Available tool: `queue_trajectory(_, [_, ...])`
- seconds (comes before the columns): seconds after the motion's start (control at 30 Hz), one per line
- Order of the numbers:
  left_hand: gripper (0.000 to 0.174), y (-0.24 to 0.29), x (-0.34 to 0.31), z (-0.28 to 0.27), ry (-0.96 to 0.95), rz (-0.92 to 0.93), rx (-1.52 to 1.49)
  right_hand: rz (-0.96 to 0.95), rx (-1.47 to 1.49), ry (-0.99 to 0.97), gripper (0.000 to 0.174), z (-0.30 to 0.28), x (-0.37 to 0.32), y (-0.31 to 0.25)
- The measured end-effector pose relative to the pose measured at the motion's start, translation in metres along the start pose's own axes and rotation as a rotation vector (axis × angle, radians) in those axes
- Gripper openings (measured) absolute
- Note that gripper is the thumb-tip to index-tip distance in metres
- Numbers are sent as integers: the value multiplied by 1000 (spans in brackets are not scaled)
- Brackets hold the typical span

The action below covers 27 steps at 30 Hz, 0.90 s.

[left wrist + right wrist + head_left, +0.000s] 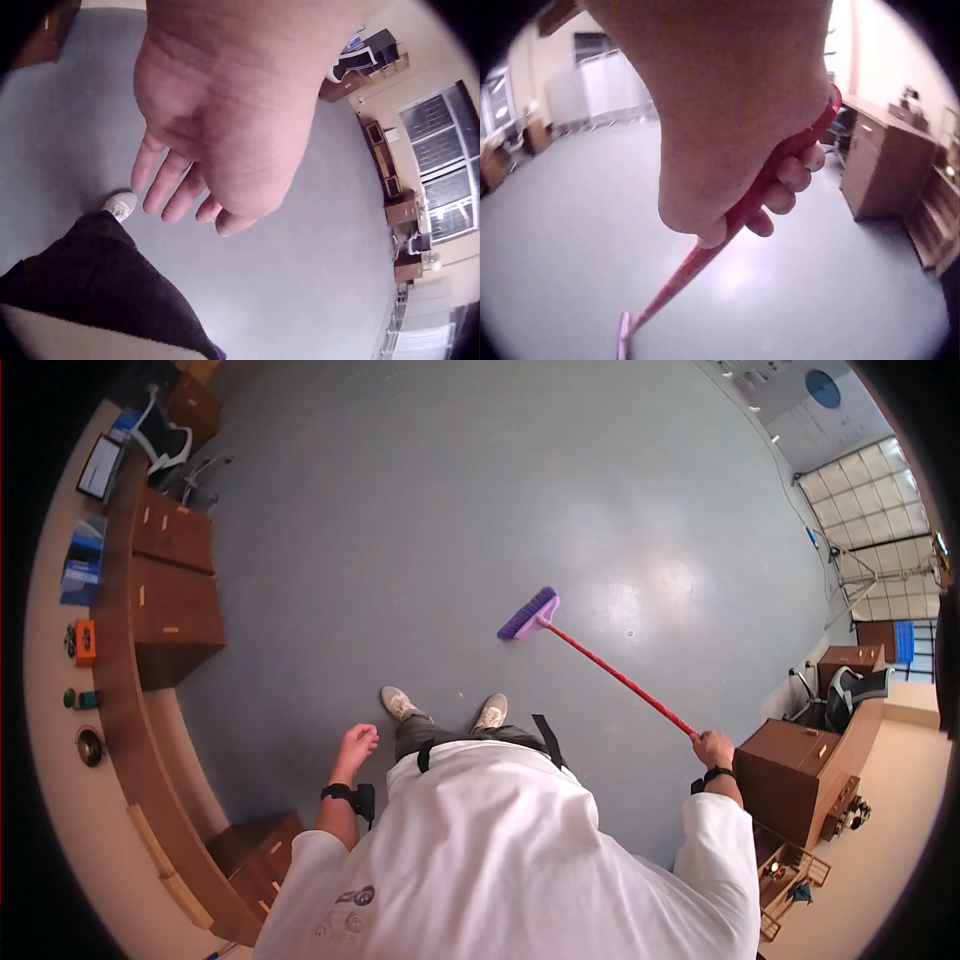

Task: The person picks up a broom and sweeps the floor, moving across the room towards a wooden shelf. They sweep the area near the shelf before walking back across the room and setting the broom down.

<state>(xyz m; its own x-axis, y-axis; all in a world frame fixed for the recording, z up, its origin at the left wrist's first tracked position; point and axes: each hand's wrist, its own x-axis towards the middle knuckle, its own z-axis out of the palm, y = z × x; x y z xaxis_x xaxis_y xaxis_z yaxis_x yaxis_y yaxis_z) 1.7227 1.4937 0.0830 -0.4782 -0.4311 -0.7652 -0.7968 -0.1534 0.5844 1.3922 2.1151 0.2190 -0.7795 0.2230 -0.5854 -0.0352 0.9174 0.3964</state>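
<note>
A broom with a red handle [625, 680] and a purple bristled head [528, 614] slants across the grey floor in the head view. My right hand [713, 750] grips the handle near its upper end. In the right wrist view the fingers [780, 196] curl round the red stick, and the broom head is a small purple sliver at the lower edge. My left hand [358, 745] hangs at my left side with nothing in it. Its fingers [174, 196] are loosely bent in the left wrist view, above the floor.
Brown desks with cabinets [178, 600] line the left wall, with an office chair [160, 435] further up. On the right stand a brown cabinet [785, 765] and another chair [855, 695]. Grey floor [420, 510] stretches ahead of my shoes [490, 712]. A thin cable runs along the right side.
</note>
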Motion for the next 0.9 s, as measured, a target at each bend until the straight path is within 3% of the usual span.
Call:
queue_trajectory(0.13, [24,2,-3,8,-15,-8,34,245,212,-146,52,45,-10,51])
queue_trajectory(0.27, [22,-9,-18,0,11,-44,60,362,470,-206,54,113,3,63])
queue_trajectory(0.4, [21,-15,-30,-26,-8,-131,163,359,1030,-188,49,138,46,0])
queue_trajectory(0.43, [22,-10,-33,-32,-13,-176,204,281,1287,-117,45,165,75,-18])
queue_trajectory(0.47, [23,-7,-34,-41,-22,-194,222,280,1330,-175,43,166,99,-40])
queue_trajectory(0.53, [24,14,-33,-52,-40,-203,264,274,1306,-205,35,89,86,-90])
queue_trajectory(0.57, [24,36,-40,-54,-16,-188,284,290,1342,-184,28,108,122,-111])
queue_trajectory(0.63, [25,58,-32,-61,2,-157,317,199,1143,-259,25,100,159,-147])
queue_trajectory(0.77, [26,88,-5,-80,25,-3,274,157,1034,-398,23,102,162,-202])
queue_trajectory(0.83, [26,98,10,-85,-14,52,273,-301,530,-247,23,75,89,-212])
queue_trajectory(0.9, [26,95,35,-90,-58,38,303,265,1147,-257,24,117,72,-251])
